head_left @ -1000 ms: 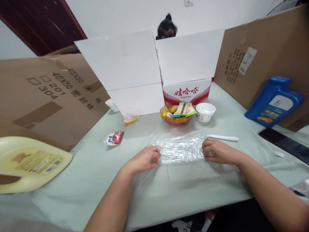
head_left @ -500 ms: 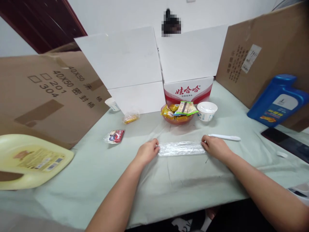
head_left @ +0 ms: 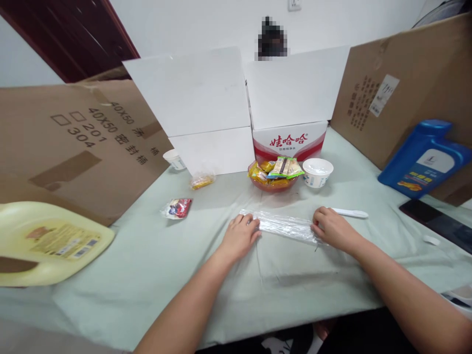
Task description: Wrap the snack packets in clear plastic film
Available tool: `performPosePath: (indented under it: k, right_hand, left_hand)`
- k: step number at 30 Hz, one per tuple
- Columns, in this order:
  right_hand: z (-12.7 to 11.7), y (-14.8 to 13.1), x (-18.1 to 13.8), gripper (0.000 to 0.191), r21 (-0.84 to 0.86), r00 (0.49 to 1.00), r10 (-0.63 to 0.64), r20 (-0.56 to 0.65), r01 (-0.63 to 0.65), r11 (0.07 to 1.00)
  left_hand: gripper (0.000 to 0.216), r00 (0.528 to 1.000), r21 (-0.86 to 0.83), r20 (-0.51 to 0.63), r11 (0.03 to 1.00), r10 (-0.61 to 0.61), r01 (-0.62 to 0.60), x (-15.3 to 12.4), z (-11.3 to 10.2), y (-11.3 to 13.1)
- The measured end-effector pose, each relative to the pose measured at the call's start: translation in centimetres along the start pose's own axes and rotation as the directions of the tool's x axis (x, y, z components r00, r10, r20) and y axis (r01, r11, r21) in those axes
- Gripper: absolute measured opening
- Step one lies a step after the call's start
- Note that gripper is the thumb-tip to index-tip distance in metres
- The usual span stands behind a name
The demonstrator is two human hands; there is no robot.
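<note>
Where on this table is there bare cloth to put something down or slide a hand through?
Bare cloth lies between the yellow jug and the left hand, nearer than the red packet; between both forearms at the near edge; and between the right hand and the phone. Crowded behind the folded plastic: snack bowl, white cup, spoon.

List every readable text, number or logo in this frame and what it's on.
"40X50" (printed twice), "201", "304": left cardboard panel; the Chinese characters beside them are only partly legible.
"娃哈哈": red-and-white box; the small line beneath is too small to read.
Blue jug label, yellow jug label, right cardboard panel print, its sticker, snack packets: too small or blurred.
Clear plastic wrap: no text visible.
</note>
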State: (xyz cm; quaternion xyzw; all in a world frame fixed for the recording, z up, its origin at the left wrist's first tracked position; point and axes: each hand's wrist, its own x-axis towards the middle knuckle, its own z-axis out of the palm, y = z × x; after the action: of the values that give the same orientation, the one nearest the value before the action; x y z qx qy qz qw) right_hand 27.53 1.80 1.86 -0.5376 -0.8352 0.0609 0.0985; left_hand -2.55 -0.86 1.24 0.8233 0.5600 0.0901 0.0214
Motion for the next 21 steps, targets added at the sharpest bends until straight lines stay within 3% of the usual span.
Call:
performPosePath:
  k: [2, 4, 7, 10, 12, 13, 14, 17, 19, 21]
  right_hand:
    - [-0.5, -0.2, -0.5, 0.008, 0.212, 1.0, 0.03, 0.005, -0.031, 0.977]
    - [-1.3, -0.5, -1.1, 0.015, 0.435, 0.999, 0.017, 0.032, -0.029, 0.9]
    - [-2.8, -1.4, -2.4, 0.032, 0.704, 0.974, -0.184, 0.134, 0.038, 0.71]
    - [-4.1, -2.1, -3.5, 0.023, 0.857, 0.833, -0.478, 0.281, 0.007, 0.515]
    - [-4.5, -2.3, -3.7, 0.019, 0.923, 0.737, -0.594, 0.323, -0.106, 0.369]
    - [-4.4, -2.3, -3.6, 0.024, 0.947, 0.724, -0.619, 0.306, -0.162, 0.279]
    - [-4.1, -2.2, -3.4, 0.031, 0.963, 0.74, -0.616, 0.27, -0.202, 0.179]
    - [-2.6, -2.2, -1.9, 0.054, 0.973, 0.871, -0.467, 0.153, -0.216, -0.084]
    - [-1.3, -2.4, -0.5, 0.057, 0.96, 0.928, -0.34, 0.155, -0.222, -0.168]
    - [0.2, -2.6, 0.7, 0.052, 0.947, 0.952, -0.224, 0.207, -0.253, -0.201]
  left_hand:
    - [0.029, 0.998, 0.044, -0.046, 0.998, -0.04, 0.042, -0.1, 0.0, 0.4]
    - [0.031, 0.997, 0.032, -0.07, 0.999, -0.009, 0.011, -0.4, 0.0, 1.3]
    - [0.039, 0.981, -0.093, 0.016, 0.977, 0.193, -0.191, -1.3, 0.3, 3.5]
    - [0.049, 0.894, -0.231, 0.103, 0.885, 0.436, -0.404, -2.2, 0.6, 5.2]
    - [0.051, 0.834, -0.3, 0.132, 0.824, 0.536, -0.481, -2.5, 0.7, 5.7]
    - [0.051, 0.81, -0.331, 0.144, 0.799, 0.569, -0.503, -2.5, 0.7, 5.8]
    - [0.051, 0.789, -0.358, 0.156, 0.778, 0.594, -0.516, -2.5, 0.7, 5.8]
    - [0.053, 0.755, -0.403, 0.189, 0.751, 0.628, -0.523, -2.1, 0.4, 5.5]
    - [0.055, 0.748, -0.415, 0.205, 0.748, 0.631, -0.517, -1.8, 0.3, 5.4]
    - [0.056, 0.749, -0.428, 0.212, 0.749, 0.627, -0.506, -1.6, 0.3, 5.2]
